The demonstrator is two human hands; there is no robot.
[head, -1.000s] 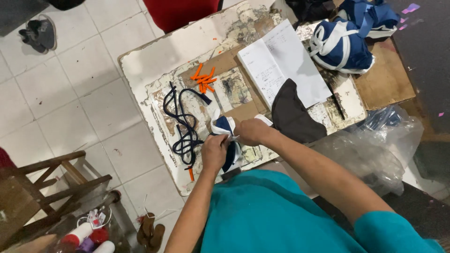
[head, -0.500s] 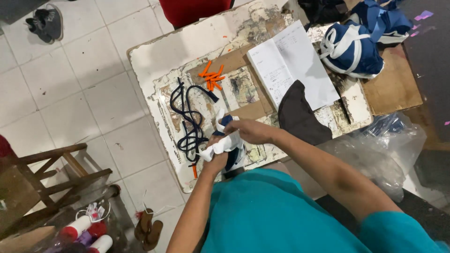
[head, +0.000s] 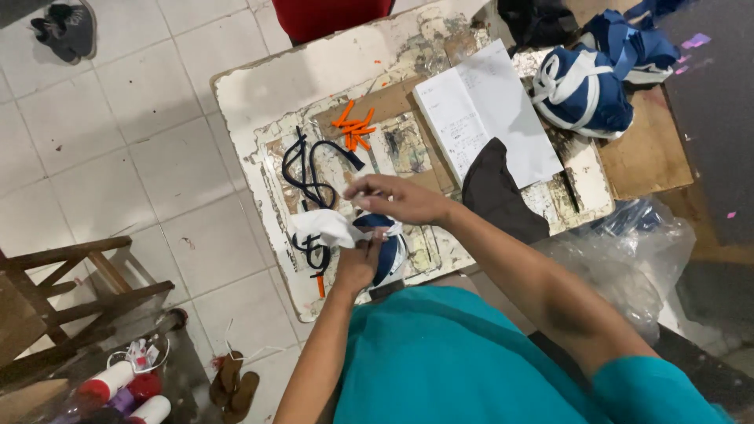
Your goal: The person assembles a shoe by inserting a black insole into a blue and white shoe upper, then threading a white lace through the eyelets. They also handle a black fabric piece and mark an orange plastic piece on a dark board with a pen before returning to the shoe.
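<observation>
Closest to the camera is the teal shirt (head: 463, 361), with both bare arms reaching out over the worn table (head: 259, 86). The left hand (head: 360, 265) sits at the table's near edge, fingers curled shut around a blue and white fabric piece (head: 385, 247), gripping it from below. A white flap of that same piece (head: 326, 228) sticks out to the left of the hand. The right hand (head: 400, 200) is just above it, fingers pressed together and pinching the top of the fabric piece, so both hands hold it at once.

Just past the hands, still on the table, a tangle of dark cords (head: 310, 169) lies looped toward the table's left side. Beyond that sits a little pile of orange plastic bits (head: 353, 129). Toward the table's middle there's an open notebook (head: 487, 118), with a dark fabric scrap (head: 495, 192) touching its near corner. At the table's far right end, a heap of blue and white fabric items (head: 585, 90) is stacked up.

Off the table's left, a wooden chair (head: 71, 290) stands on the tiled floor (head: 102, 141).
</observation>
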